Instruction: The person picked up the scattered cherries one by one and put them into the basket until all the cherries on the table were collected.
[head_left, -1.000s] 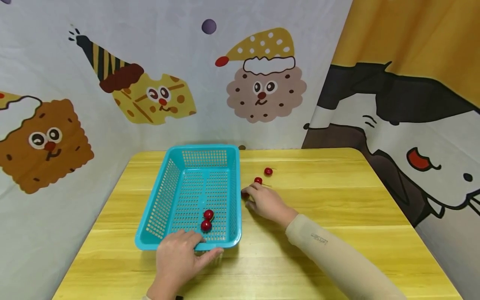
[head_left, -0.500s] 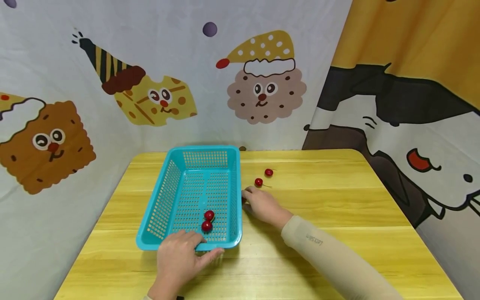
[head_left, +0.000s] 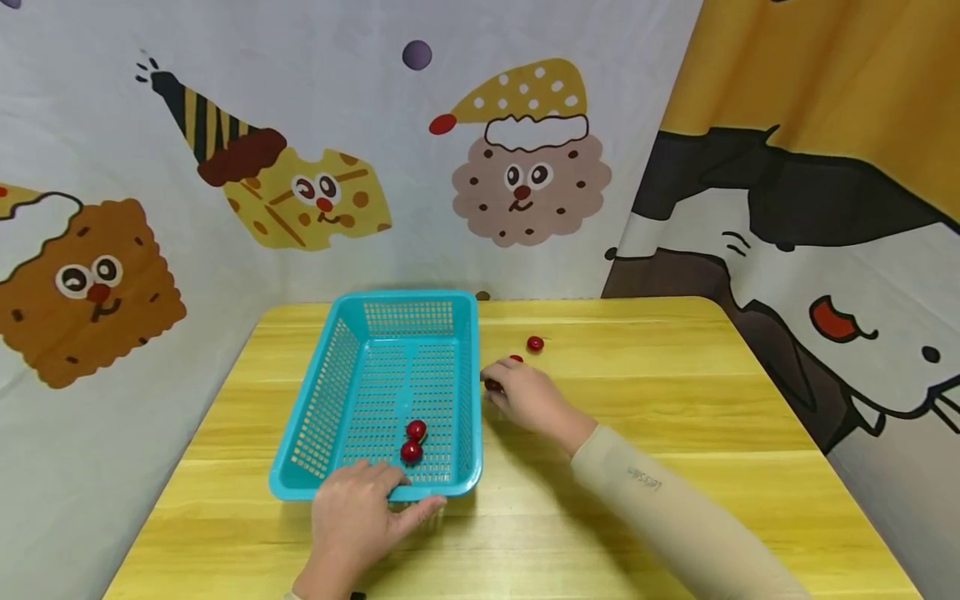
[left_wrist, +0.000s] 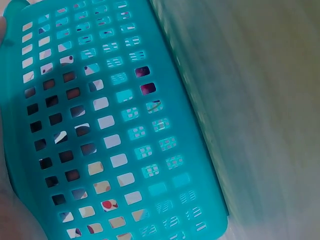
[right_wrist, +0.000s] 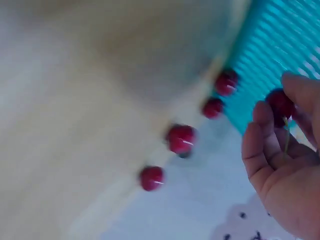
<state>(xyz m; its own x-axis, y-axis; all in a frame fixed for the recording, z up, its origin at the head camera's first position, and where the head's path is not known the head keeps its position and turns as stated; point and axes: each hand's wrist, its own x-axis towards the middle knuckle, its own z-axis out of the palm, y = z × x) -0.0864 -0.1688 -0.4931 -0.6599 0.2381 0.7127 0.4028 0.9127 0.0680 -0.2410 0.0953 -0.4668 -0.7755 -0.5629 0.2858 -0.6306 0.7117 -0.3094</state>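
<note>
A turquoise plastic basket (head_left: 405,493) stands on the table. My left hand (head_left: 356,512) grips its near rim, fingers over the edge. Two dark red cherries (head_left: 412,452) lie inside near that end. Beside the basket's right wall, my right hand (head_left: 528,398) pinches a stemmed cherry (right_wrist: 280,104) between thumb and fingers. On the table just past that hand sits one cherry (head_left: 516,358), mostly hidden by it; another cherry (head_left: 535,343) lies a little farther back. Several loose cherries (right_wrist: 181,138) show in the right wrist view. The left wrist view shows the basket's perforated wall (left_wrist: 110,125).
The yellow wood-grain table (head_left: 637,517) ends at a light curtain (head_left: 337,267) printed with cartoon figures. Table surface stretches to the right of the basket. At the bottom edge beside the left wrist is a small dark object (head_left: 358,595).
My right hand dips low beside the basket, then comes up slightly with a cherry in its fingers, partly covering the nearer loose cherry. My left hand and the basket stay put.
</note>
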